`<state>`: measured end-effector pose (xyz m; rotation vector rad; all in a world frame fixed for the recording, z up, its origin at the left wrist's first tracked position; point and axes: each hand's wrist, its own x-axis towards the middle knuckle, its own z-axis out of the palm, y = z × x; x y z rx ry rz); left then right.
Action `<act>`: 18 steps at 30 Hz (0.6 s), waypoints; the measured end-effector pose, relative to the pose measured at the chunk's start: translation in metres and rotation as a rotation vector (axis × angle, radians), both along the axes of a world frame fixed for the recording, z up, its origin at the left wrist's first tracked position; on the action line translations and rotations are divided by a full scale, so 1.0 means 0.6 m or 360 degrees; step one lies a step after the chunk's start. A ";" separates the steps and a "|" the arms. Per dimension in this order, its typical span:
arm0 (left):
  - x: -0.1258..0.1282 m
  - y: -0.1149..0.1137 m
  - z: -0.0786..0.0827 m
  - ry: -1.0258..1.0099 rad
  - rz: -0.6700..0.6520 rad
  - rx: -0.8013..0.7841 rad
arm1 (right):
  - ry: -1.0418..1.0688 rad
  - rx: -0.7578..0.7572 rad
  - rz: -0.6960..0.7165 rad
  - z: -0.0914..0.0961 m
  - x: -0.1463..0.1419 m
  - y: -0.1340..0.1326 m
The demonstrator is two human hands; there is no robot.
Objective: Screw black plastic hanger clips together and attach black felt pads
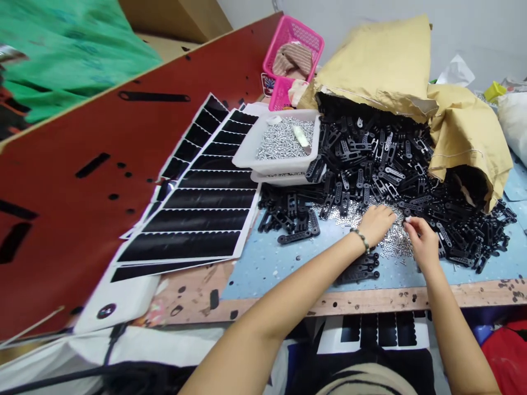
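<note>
My left hand (376, 224), with a beaded bracelet on its wrist, is over a scatter of small silver nuts (389, 248). Its fingers are bent together with the tips down at the scatter, and whatever they pinch is too small to name. Just to the right, my right hand (424, 241) has thumb and forefinger closed on a small black plastic part (407, 215), mostly hidden. Behind both hands spreads a heap of black plastic link pieces (362, 159). A few black links (359, 272) lie side by side below my left wrist.
A white tub (247, 156) of silver screws stands left of the heap. Paper sacks (379, 60) spill black parts behind. Sheets of black strips (193, 214) lie at left, against a red board (82, 181). A pink basket (269, 60) sits at the back.
</note>
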<state>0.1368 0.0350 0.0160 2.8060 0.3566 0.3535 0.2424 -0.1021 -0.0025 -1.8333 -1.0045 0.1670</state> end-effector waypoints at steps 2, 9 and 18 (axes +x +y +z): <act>0.028 0.006 -0.007 -0.0008 0.0001 -0.0030 | 0.0084 0.0034 -0.0003 0.001 -0.005 -0.022; 0.024 0.013 0.002 -0.0116 0.0182 -0.0329 | 0.0249 -0.0020 0.0326 -0.015 -0.086 -0.049; -0.171 -0.022 0.017 -0.0411 0.0419 -0.1464 | -0.0481 -0.0250 0.0726 -0.027 -0.144 -0.025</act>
